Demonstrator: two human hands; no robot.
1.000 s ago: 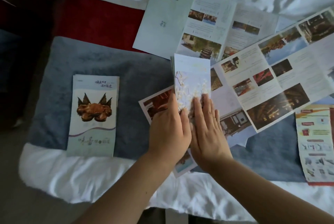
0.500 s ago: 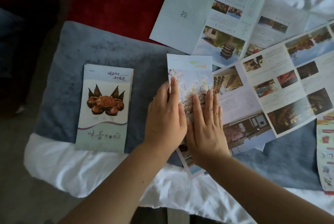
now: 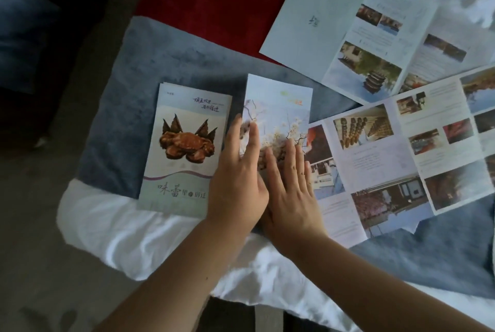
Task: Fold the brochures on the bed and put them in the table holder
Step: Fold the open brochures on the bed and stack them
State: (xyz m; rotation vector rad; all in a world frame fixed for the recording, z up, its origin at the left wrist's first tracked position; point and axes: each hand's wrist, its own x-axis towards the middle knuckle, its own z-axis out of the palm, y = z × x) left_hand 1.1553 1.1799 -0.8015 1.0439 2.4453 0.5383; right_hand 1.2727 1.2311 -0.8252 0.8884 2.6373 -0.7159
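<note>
Pale paper printed with white blossom, the folded brochure [image 3: 278,106] lies flat on the grey blanket [image 3: 128,69] under both hands. Its long axis runs straight ahead in line with the fingers, and its far end shows bare beyond the fingertips. The left hand [image 3: 235,173] presses straight, close-set fingers along its left long edge. The right hand [image 3: 292,192] lies flat beside it, fingers straight, over the middle; neither grips anything. Just left of the left fingers sits a folded crab brochure [image 3: 184,149]; right of the right fingers spreads an open brochure [image 3: 401,149], not yet folded. The holder is out of view. Both hands are equally near, though the left, at the edge, seems better placed for lifting.
</note>
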